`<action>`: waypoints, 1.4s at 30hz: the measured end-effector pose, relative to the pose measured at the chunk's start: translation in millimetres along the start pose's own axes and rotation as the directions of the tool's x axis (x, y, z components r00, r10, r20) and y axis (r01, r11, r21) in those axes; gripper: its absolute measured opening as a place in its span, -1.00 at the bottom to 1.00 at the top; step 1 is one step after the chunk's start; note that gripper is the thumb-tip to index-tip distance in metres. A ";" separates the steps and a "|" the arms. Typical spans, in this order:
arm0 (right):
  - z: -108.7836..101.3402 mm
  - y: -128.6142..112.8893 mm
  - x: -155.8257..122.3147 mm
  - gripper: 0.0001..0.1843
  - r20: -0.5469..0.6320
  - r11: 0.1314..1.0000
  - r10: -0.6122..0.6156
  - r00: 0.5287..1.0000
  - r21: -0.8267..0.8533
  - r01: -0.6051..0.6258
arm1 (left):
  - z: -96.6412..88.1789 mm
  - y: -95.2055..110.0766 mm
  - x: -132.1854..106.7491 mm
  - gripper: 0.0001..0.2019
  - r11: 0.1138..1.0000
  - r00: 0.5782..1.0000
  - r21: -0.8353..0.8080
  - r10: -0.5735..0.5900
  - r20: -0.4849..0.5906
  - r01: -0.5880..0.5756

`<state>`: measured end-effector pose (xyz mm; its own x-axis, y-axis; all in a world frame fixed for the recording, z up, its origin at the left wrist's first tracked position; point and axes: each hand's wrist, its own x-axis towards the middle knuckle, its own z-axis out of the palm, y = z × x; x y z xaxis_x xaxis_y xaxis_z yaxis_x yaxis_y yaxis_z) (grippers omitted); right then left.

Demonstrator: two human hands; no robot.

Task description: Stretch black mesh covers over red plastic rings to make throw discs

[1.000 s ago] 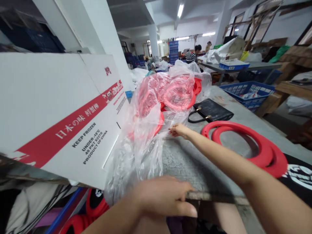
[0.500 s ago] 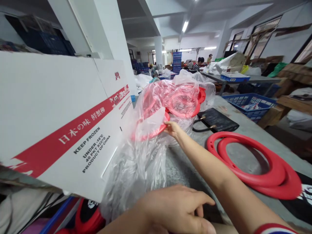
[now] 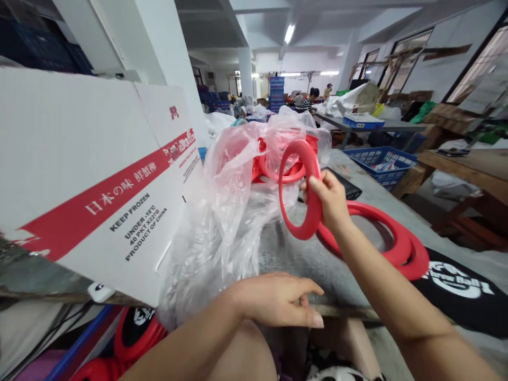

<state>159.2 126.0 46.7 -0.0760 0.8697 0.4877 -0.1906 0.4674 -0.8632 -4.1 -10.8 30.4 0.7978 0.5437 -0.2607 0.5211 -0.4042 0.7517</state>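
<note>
In my right hand (image 3: 328, 197), a red plastic ring (image 3: 313, 211) stands upright above the table, its rim pinched between thumb and fingers. My left hand (image 3: 280, 300) hovers at the table's near edge with nothing in it, index finger stretched out and thumb apart. Beyond both hands lies a crumpled clear plastic bag (image 3: 232, 206) with more red rings (image 3: 286, 173) inside. To the right of the held ring, larger red rings (image 3: 415, 254) lie overlapped on the table, partly behind my right forearm. Beside them is a black disc (image 3: 486, 312) with white lettering.
A large white carton (image 3: 79, 132) stands on the left. Behind my right hand a black handbag (image 3: 349, 183) is partly hidden. Past the grey table (image 3: 337, 164) sits a blue crate (image 3: 381, 161). More red rings with a black disc (image 3: 138, 338) are below the table's edge at left.
My right hand has drawn back from the bag toward me and to the right, bringing a red ring out. My left hand stays low in front; the view has shifted slightly.
</note>
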 end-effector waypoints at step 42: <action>-164.4 67.2 -114.3 -0.52 0.084 -0.185 0.518 0.851 -0.961 0.207 | 40.1 -72.9 38.4 -0.63 0.630 0.985 0.773 -0.167 0.038 0.077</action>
<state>316.0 84.1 -88.5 -0.2458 0.9691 -0.0208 0.9597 0.2463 0.1355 0.7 10.0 -58.7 0.7103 0.5754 -0.4054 0.6241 -0.7812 -0.0152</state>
